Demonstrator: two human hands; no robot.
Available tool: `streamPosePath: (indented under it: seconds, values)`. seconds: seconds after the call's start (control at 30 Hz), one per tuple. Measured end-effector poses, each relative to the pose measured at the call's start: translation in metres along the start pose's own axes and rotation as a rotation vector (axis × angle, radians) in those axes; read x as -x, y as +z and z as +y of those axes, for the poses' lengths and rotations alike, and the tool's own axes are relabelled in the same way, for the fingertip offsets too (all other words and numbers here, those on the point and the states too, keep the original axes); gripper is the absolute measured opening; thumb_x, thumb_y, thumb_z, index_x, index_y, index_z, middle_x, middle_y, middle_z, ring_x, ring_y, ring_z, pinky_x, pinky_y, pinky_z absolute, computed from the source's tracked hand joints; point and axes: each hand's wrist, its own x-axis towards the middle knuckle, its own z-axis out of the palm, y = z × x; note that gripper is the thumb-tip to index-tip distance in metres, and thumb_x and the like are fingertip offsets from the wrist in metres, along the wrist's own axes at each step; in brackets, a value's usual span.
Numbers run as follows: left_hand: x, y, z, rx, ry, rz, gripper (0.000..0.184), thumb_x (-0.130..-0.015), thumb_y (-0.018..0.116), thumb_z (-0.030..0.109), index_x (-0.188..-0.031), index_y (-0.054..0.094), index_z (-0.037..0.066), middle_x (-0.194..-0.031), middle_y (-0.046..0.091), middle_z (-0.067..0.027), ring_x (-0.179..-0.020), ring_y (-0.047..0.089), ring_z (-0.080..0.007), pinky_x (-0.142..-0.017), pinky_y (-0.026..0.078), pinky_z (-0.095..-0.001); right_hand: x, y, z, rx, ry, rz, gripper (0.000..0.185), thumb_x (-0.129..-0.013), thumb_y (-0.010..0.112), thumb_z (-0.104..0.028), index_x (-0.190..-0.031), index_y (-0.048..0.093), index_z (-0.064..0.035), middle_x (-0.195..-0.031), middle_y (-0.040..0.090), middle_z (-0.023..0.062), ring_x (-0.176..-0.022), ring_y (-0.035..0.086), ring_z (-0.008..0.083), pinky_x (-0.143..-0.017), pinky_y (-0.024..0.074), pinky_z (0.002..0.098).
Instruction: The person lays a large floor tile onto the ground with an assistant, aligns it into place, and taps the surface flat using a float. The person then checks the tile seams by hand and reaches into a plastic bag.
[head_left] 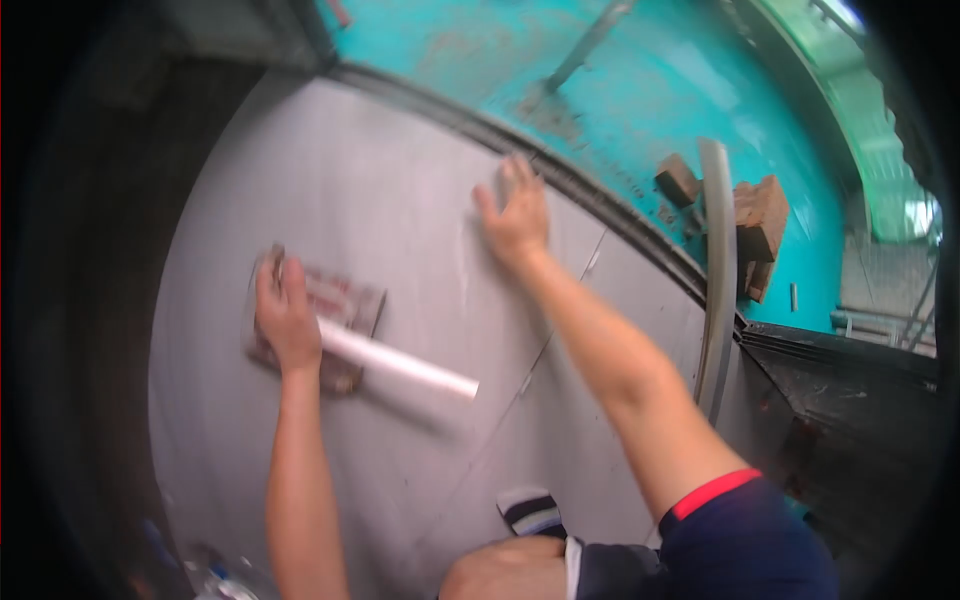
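My left hand [287, 318] is closed, blurred by motion, at the near end of a pale, straight bar [405, 362] that sticks out to the right. Under and around that hand is a flat, dark-edged, reddish-brown rectangular thing [362, 305]; the blur hides its kind and whether it joins the bar. Both are over large grey floor tiles [400, 190]. My right hand [520, 218] is open, fingers apart, by the tiles' far edge, its fingertips next to a dark metal track [610, 210]. I see nothing held in it.
Small pale pieces [595, 256] sit along a tile joint. Beyond the track lies a turquoise floor [660, 90] with wood blocks [762, 220] and debris. A grey curved strip [718, 260] stands at right. My bent knee [505, 572] is at the bottom.
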Motion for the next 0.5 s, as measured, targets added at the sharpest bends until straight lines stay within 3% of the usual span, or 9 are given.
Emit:
streamPosePath:
  seconds: [0.07,0.1,0.13,0.2,0.27,0.3,0.4,0.43,0.5]
  values:
    - [0.046,-0.031,-0.017,0.114,0.032,0.12,0.049,-0.097,0.057,0.028,-0.132,0.05,-0.005,-0.13,0.055,-0.0213,-0.119,0.054,-0.0329,-0.105,0.039,-0.0401,-0.006,0.004,0.013,-0.059,-0.072,-0.064,0.078,-0.093,0.053,-0.052,-0.146,0.035,0.0007,-0.154,0.029,0.0221,-0.145,0.023,0.0347,-0.119,0.0193,0.0412]
    - [0.069,-0.048,-0.027,0.17,0.064,0.186,0.051,-0.097,0.058,0.027,-0.134,0.048,-0.006,-0.133,0.053,-0.0229,-0.122,0.052,-0.0352,-0.107,0.037,-0.0425,-0.001,-0.003,0.001,-0.293,0.035,-0.065,0.08,-0.094,0.053,-0.054,-0.147,0.032,0.0017,-0.154,0.025,0.0259,-0.147,0.017,0.0354,-0.118,0.0206,0.0416]
    - [0.101,-0.069,-0.042,-0.03,0.049,0.239,0.052,-0.096,0.058,0.027,-0.135,0.046,-0.006,-0.135,0.051,-0.0239,-0.125,0.049,-0.036,-0.108,0.035,-0.0433,0.015,-0.024,-0.03,-0.314,0.058,-0.119,0.079,-0.095,0.053,-0.054,-0.145,0.035,0.0044,-0.146,0.038,0.0283,-0.142,0.028,0.038,-0.115,0.0282,0.0436]
    - [0.19,-0.103,-0.082,-0.433,0.01,0.316,0.056,-0.096,0.059,0.027,-0.137,0.043,-0.007,-0.14,0.045,-0.0259,-0.131,0.044,-0.0376,-0.112,0.032,-0.0447,0.058,-0.061,-0.09,-0.503,0.179,-0.75,0.075,-0.096,0.053,-0.053,-0.14,0.042,0.0062,-0.13,0.056,0.0251,-0.121,0.056,0.0358,-0.1,0.0458,0.0411]
    - [0.268,-0.112,-0.122,-0.601,-0.136,0.122,0.065,-0.091,0.064,0.029,-0.138,0.039,-0.01,-0.145,0.037,-0.029,-0.139,0.032,-0.0404,-0.115,0.026,-0.0477,0.1,-0.084,-0.151,-0.451,0.231,-1.14,0.068,-0.097,0.053,-0.052,-0.131,0.048,0.0063,-0.113,0.062,0.0183,-0.093,0.062,0.0259,-0.082,0.0509,0.0372]
    - [0.292,-0.111,-0.119,-0.742,-0.053,0.048,0.072,-0.09,0.064,0.033,-0.141,0.036,-0.01,-0.148,0.032,-0.0302,-0.142,0.027,-0.0411,-0.116,0.024,-0.0488,0.114,-0.085,-0.175,-0.409,0.25,-1.327,0.065,-0.097,0.053,-0.051,-0.127,0.051,0.0063,-0.105,0.065,0.0149,-0.079,0.065,0.0209,-0.073,0.0535,0.0353]
    - [0.327,-0.069,-0.099,-0.908,-0.04,-0.125,0.085,-0.089,0.061,0.045,-0.146,0.029,-0.009,-0.152,0.025,-0.0332,-0.145,0.02,-0.0427,-0.118,0.019,-0.0493,0.135,-0.044,-0.2,-0.318,0.248,-1.278,0.053,-0.097,0.055,-0.047,-0.109,0.055,0.005,-0.09,0.061,0.0107,-0.058,0.055,0.0138,-0.055,0.0494,0.0325]
    - [0.325,-0.05,-0.08,-0.797,-0.101,-0.288,0.086,-0.09,0.058,0.046,-0.149,0.024,-0.008,-0.156,0.019,-0.0285,-0.148,0.013,-0.0378,-0.121,0.008,-0.0466,0.142,-0.041,-0.211,-0.322,0.28,-1.245,0.047,-0.097,0.057,-0.044,-0.096,0.053,0.0031,-0.076,0.054,0.0078,-0.053,0.049,0.014,-0.048,0.0455,0.0333]
    - [0.341,-0.007,-0.047,-0.368,0.111,-0.514,0.08,-0.09,0.06,0.044,-0.145,0.033,-0.007,-0.153,0.032,-0.0242,-0.144,0.027,-0.0365,-0.119,0.017,-0.0473,0.153,-0.022,-0.208,-0.281,0.22,-1.178,0.047,-0.098,0.056,-0.043,-0.093,0.053,0.0038,-0.07,0.053,0.0072,-0.051,0.048,0.0146,-0.046,0.0444,0.0342]
